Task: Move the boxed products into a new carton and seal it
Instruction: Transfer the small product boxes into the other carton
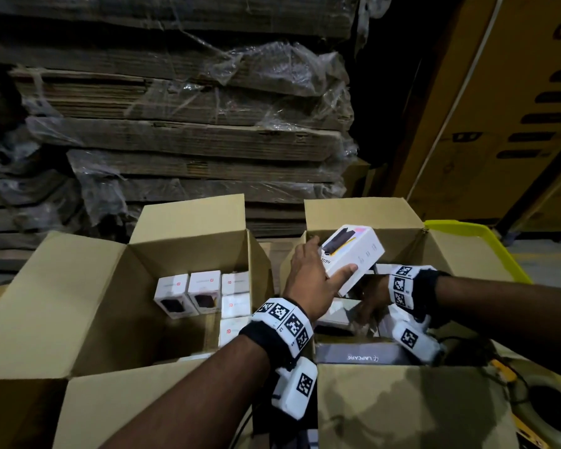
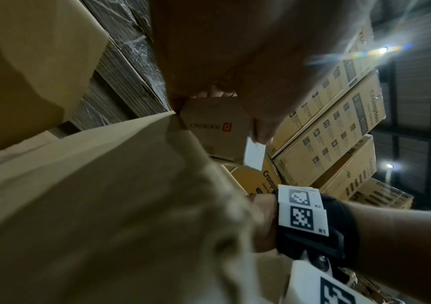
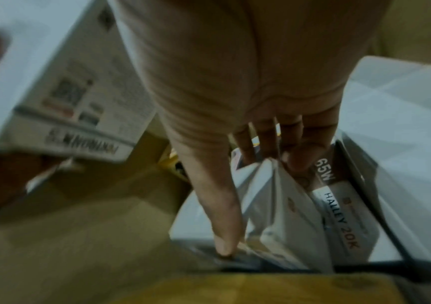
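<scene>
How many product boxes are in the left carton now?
5 visible: two boxes side by side, three boxes in a column right of them; the left forearm may hide more.

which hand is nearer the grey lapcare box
Right. The right hand reaches into the carton just above the grey Lapcare box; the left hand holds a white box higher up.

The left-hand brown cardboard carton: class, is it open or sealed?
Open. The left brown cardboard carton has its flaps spread outward, and small white product boxes show inside. No tape across it.

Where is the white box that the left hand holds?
Head view: the white box is in the left hand, above the right carton, over the right hand.
</scene>
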Tool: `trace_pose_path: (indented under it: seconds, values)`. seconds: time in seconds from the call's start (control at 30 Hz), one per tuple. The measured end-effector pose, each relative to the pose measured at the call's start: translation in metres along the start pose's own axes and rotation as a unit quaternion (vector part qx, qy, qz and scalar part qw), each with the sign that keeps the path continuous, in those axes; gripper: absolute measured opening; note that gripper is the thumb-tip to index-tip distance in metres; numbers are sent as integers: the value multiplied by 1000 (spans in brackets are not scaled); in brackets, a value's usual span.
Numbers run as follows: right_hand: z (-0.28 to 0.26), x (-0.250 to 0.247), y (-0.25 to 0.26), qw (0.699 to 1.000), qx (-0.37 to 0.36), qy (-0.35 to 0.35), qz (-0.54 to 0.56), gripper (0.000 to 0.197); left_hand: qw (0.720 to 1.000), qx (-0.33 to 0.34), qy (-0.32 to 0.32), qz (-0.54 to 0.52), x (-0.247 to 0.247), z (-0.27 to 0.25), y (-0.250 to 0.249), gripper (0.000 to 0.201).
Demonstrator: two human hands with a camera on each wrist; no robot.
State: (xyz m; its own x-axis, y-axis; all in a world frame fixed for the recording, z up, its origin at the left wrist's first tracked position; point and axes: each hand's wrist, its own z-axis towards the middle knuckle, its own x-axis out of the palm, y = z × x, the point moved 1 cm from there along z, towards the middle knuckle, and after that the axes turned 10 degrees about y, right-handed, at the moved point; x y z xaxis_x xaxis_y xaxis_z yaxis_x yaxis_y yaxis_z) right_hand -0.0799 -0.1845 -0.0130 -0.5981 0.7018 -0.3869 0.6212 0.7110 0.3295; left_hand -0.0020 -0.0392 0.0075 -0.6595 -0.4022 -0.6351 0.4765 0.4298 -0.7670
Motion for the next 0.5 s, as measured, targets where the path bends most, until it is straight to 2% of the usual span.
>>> trace_pose_path:
  seconds: [0.07, 0.17, 0.2, 0.27, 0.4, 0.5]
  values:
    - [-5, 2, 2, 999, 24, 6, -20, 55, 1000, -3, 0, -5, 0, -1, -1, 88]
    - [5, -10, -6, 988, 50, -53, -133, 60, 1000, -7, 7, -22, -3, 0, -1, 90]
    - [9, -12, -8, 985, 48, -44, -157, 64, 999, -8, 10, -30, -3, 1, 0, 90]
    - [0, -8, -2, 989, 30, -21, -146, 58, 999, -8, 15, -36, -3, 1, 0, 90]
    - [-14, 2, 5, 984, 71, -31, -158, 49, 999, -11, 5, -31, -2, 0, -2, 88]
    - [2, 10, 5, 971, 71, -47, -224, 61, 999, -16, 5, -52, -3, -1, -2, 89]
